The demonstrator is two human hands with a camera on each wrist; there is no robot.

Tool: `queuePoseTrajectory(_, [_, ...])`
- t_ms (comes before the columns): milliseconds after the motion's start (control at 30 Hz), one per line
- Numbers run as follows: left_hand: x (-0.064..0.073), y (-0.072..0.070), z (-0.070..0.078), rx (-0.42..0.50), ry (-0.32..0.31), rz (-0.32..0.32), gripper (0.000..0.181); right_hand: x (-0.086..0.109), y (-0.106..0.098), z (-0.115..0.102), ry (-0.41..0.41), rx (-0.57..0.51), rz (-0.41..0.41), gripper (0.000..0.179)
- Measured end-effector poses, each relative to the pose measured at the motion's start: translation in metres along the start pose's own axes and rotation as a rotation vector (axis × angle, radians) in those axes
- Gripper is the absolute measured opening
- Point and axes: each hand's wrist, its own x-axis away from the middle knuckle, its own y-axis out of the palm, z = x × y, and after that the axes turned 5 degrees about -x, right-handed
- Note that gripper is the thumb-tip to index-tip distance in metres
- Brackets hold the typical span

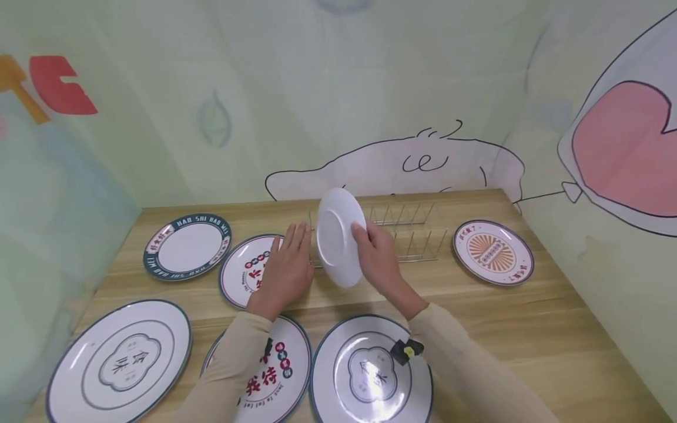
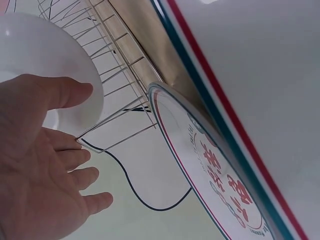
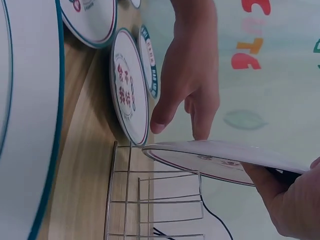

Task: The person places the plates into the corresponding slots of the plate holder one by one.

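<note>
Head view: I see the right hand (image 1: 382,258) gripping a white plate (image 1: 338,238), tilted on edge with its underside towards me, at the left end of the wire rack (image 1: 418,257), near the back edge of the table (image 1: 529,329). The left hand (image 1: 288,264) is just beside it, fingers extended. A sunburst plate (image 1: 494,252) lies by the table's right edge. Left wrist view: I get the left thumb spread wide from the fingers (whether they touch the plate, I cannot tell). Right wrist view: I make out the held plate's printed face.
</note>
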Motion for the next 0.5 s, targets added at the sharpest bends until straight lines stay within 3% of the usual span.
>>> queuePoseTrajectory(267, [0.000,-0.002,-0.001,-0.022,-0.006,-0.014,0.067,-0.030,0.028,0.003,-0.037,0.026,0.033,0.032])
queuePoseTrajectory(500, [-0.001,-0.002,0.001,-0.012,-0.024,-0.035,0.067,-0.044,0.052,0.007,-0.039,0.054,0.000,0.033])
